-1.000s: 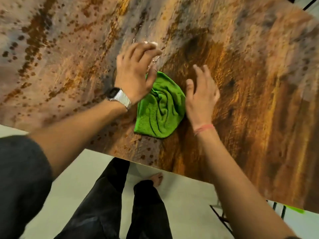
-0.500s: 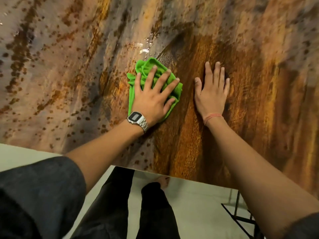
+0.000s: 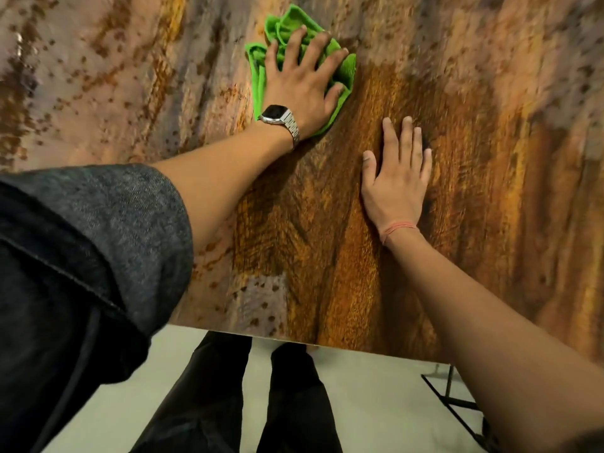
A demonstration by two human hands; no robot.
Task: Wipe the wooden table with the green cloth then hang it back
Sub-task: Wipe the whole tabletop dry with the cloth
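The green cloth (image 3: pixel 280 31) lies bunched on the wooden table (image 3: pixel 457 93), far from the near edge. My left hand (image 3: pixel 302 83), with a metal watch on its wrist, presses flat on the cloth with fingers spread, covering most of it. My right hand (image 3: pixel 397 178) rests palm down on bare wood to the right and nearer me, fingers together, holding nothing. A darker patch of wood runs from the cloth toward the table's near edge.
The table's near edge (image 3: pixel 359 349) runs across the lower view, with pale floor and my dark-trousered legs (image 3: pixel 228 403) below it. A black metal frame (image 3: pixel 457 400) stands under the table at the lower right.
My left hand came down on the cloth and has pushed it farther away across the table. My right hand settled flat on the wood and stays beside it.
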